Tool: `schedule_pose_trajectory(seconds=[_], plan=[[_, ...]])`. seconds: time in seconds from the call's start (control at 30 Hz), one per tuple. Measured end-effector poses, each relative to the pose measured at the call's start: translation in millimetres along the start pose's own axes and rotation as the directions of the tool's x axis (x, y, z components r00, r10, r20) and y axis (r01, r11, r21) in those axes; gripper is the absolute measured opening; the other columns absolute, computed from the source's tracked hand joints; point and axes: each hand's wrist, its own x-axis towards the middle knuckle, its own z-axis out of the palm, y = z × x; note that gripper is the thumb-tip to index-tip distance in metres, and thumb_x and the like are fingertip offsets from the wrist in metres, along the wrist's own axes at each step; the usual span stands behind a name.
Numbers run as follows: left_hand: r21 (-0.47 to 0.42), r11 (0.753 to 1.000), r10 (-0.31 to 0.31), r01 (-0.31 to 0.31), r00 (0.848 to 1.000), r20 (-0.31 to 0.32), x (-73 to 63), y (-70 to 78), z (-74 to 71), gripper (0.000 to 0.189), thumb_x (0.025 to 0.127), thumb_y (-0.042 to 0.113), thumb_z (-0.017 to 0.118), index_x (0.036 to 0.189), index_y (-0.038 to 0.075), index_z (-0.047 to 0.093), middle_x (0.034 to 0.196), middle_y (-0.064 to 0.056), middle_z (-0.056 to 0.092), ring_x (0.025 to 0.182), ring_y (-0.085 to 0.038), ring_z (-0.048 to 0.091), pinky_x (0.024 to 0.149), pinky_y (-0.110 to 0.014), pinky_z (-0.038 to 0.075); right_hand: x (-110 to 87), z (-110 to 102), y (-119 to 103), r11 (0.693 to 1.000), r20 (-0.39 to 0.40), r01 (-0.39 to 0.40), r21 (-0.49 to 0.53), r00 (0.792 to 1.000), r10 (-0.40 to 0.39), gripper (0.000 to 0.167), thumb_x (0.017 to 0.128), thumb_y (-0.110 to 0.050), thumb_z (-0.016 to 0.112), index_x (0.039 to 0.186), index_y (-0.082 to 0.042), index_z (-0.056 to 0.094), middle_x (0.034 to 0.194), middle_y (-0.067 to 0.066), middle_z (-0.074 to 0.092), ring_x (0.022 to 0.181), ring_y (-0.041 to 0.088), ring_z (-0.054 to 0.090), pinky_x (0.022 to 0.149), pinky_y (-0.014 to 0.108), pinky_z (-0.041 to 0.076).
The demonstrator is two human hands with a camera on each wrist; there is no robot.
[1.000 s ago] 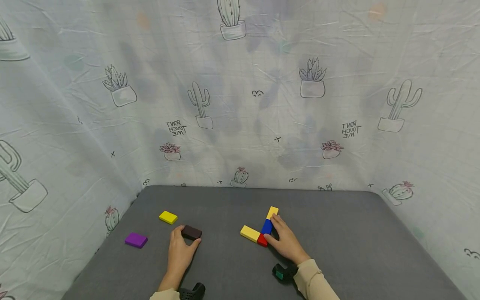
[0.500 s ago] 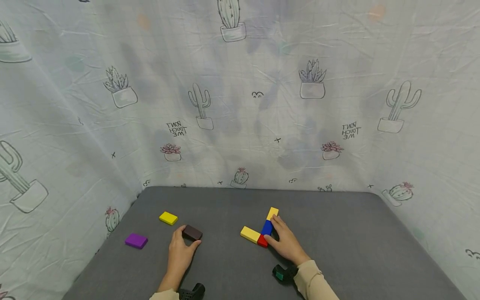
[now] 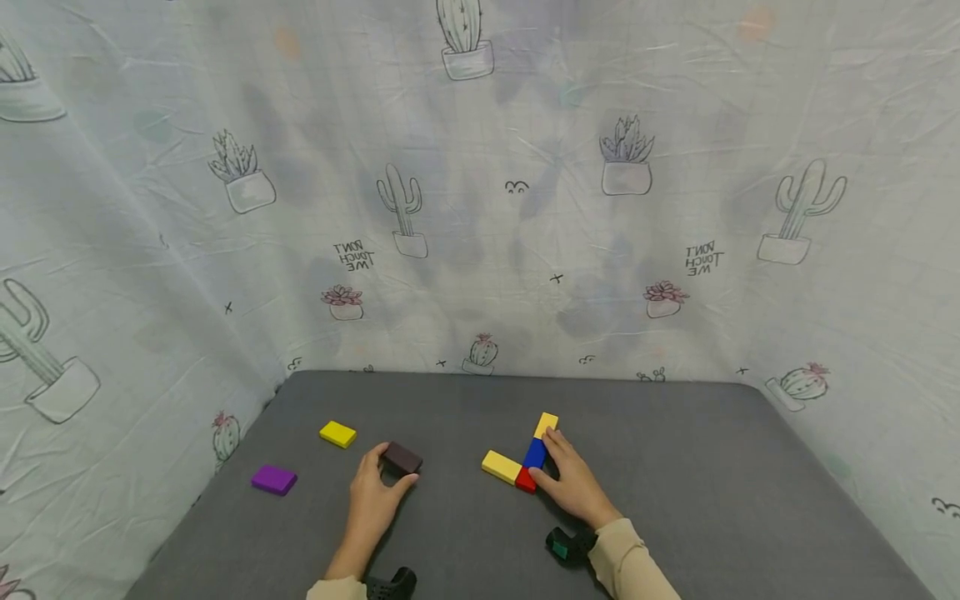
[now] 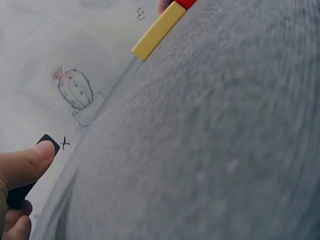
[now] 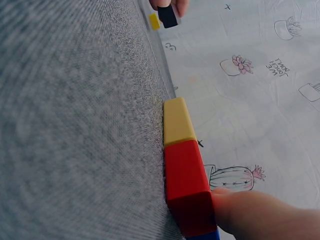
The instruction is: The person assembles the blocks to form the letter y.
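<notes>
A dark brown rectangular block (image 3: 402, 458) is pinched between the thumb and fingers of my left hand (image 3: 372, 497). In the right wrist view this block (image 5: 169, 16) shows raised off the cloth. On the right, my right hand (image 3: 576, 483) rests against a joined row of blocks. Its fingertips touch the far part of the blue block (image 3: 535, 455), near a pale yellow block (image 3: 547, 425). Its thumb (image 5: 235, 205) presses beside the red block (image 5: 187, 175). A second pale yellow block (image 3: 501, 467) runs leftward from the red one, making an angled shape.
A bright yellow block (image 3: 338, 434) and a purple block (image 3: 273, 480) lie at the left of the grey cloth-covered table (image 3: 675, 467). A pale curtain (image 3: 480, 208) printed with cacti hangs behind and at the sides. Black devices (image 3: 572, 546) sit at both wrists.
My left hand has moved a little to the right and away from me, carrying the dark brown block with it. The right hand and the joined blocks stay in place.
</notes>
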Motion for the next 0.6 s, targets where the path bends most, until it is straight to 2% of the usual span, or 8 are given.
schedule_pose_trajectory(seconds=[0.2,0.47,0.6], plan=[[-0.031,0.999,0.030,-0.030,1.000,-0.002,1.1,8.0,6.7,0.069,0.077,0.019,0.079,0.133,-0.002,0.044,0.130,-0.024,0.050,0.117,-0.041,0.053,0.093,-0.052,0.047,0.9,-1.1,0.5,1.000,0.003,0.001,-0.008,1.000,-0.001,0.074,0.090,-0.046,0.059,0.144,0.000,0.037,0.152,0.017,0.032,0.141,0.037,0.027,0.110,0.057,0.028],[-0.049,0.998,0.050,-0.047,0.997,0.058,2.3,20.4,19.6,0.069,0.077,0.021,0.079,0.132,-0.002,0.044,0.129,-0.024,0.050,0.117,-0.041,0.053,0.092,-0.051,0.048,1.6,0.0,4.0,1.000,0.007,-0.021,0.005,1.000,0.021,0.074,0.090,-0.046,0.059,0.145,-0.002,0.036,0.153,0.015,0.030,0.142,0.034,0.025,0.111,0.055,0.027],[-0.056,0.997,0.060,-0.057,0.997,0.058,2.1,24.5,28.4,0.069,0.076,0.020,0.079,0.132,-0.002,0.045,0.127,-0.023,0.051,0.117,-0.041,0.053,0.092,-0.051,0.048,0.8,0.5,2.8,1.000,0.007,-0.015,0.009,1.000,0.015,0.074,0.090,-0.047,0.059,0.145,-0.002,0.037,0.153,0.014,0.030,0.143,0.034,0.024,0.111,0.056,0.027]])
